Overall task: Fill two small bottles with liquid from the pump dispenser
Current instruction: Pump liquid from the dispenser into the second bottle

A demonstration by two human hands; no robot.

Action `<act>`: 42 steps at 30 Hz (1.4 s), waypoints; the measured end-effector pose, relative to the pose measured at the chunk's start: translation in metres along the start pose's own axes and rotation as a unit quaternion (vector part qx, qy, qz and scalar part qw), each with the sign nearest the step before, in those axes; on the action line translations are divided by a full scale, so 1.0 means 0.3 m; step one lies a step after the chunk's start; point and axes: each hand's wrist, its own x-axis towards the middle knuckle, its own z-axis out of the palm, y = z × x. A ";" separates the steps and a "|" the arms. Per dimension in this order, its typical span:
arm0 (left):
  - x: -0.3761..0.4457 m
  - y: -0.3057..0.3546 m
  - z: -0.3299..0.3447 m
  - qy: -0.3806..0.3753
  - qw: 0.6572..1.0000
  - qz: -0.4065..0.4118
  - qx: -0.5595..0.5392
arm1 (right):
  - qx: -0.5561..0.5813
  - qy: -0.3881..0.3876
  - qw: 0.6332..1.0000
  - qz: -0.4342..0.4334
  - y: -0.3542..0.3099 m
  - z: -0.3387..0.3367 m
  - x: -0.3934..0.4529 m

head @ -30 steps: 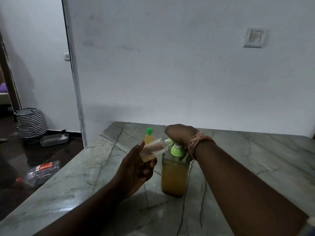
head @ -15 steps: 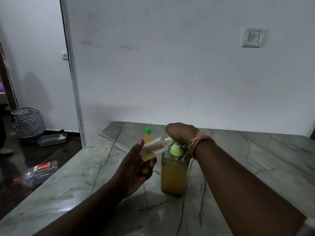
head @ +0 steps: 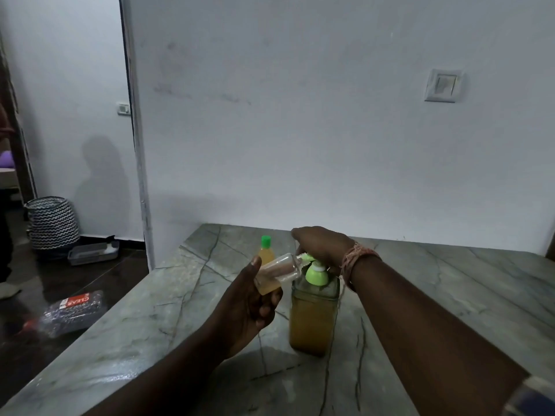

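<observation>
Marble counter, frame centre: your left hand grips the tilted small bottle at the pump dispenser spout, right hand pressing the pump head; likely second fill, capped bottle behind; next, keep mouth aligned.

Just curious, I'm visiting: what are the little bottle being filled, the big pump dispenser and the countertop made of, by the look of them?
The small bottle looks like clear, thin plastic: the amber liquid shows through it. The pump dispenser seems to be a see-through plastic body with a glossy lime-green plastic pump top. The countertop looks like polished grey-green stone, perhaps marble, with dark veins and a faint sheen; a stone-look laminate cannot be ruled out.
</observation>
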 end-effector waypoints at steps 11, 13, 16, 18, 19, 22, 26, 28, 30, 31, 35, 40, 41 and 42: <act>0.008 0.004 0.002 -0.008 1.000 0.015 0.006 | 0.060 0.084 0.992 0.073 -0.030 -0.016 0.010; 0.010 0.003 0.004 -0.015 0.999 0.019 0.020 | 0.003 0.084 0.994 0.064 -0.008 0.001 0.021; 0.017 -0.008 -0.003 -0.003 0.999 0.024 0.034 | -0.031 0.083 0.994 0.071 0.016 0.025 0.044; 0.019 -0.007 -0.009 0.006 0.999 0.029 0.038 | -0.035 0.085 0.994 0.054 0.025 0.039 0.056; 0.020 -0.004 -0.009 0.005 0.998 0.030 0.047 | -0.035 0.083 0.995 0.051 0.026 0.042 0.056; 0.004 0.002 0.005 0.003 0.997 0.034 0.073 | -0.074 0.057 0.995 0.045 0.006 0.033 0.039; 0.000 0.003 0.010 0.001 0.996 0.048 0.081 | -0.066 0.040 0.996 0.045 -0.008 0.003 0.024; 0.004 0.004 0.007 -0.001 0.996 0.044 0.081 | -0.077 0.048 0.995 0.045 0.012 0.012 0.041; 0.009 0.000 -0.001 -0.007 0.997 0.037 0.066 | -0.100 0.062 0.992 0.038 0.019 0.029 0.050; 0.010 -0.001 -0.004 -0.010 0.998 0.035 0.060 | -0.096 0.064 0.993 0.038 0.018 0.035 0.048; 0.005 -0.003 -0.004 -0.014 0.998 0.027 0.049 | -0.099 0.064 0.992 0.040 0.005 0.032 0.020; -0.001 0.003 -0.002 -0.032 0.997 0.033 0.059 | -0.093 0.037 0.995 0.028 -0.025 0.014 0.008; 0.001 0.004 -0.005 -0.033 0.997 0.032 0.061 | -0.096 0.046 0.994 0.022 -0.021 0.016 0.011; 0.003 0.002 -0.009 -0.036 0.997 0.031 0.062 | -0.102 0.054 0.993 0.025 -0.013 0.018 0.014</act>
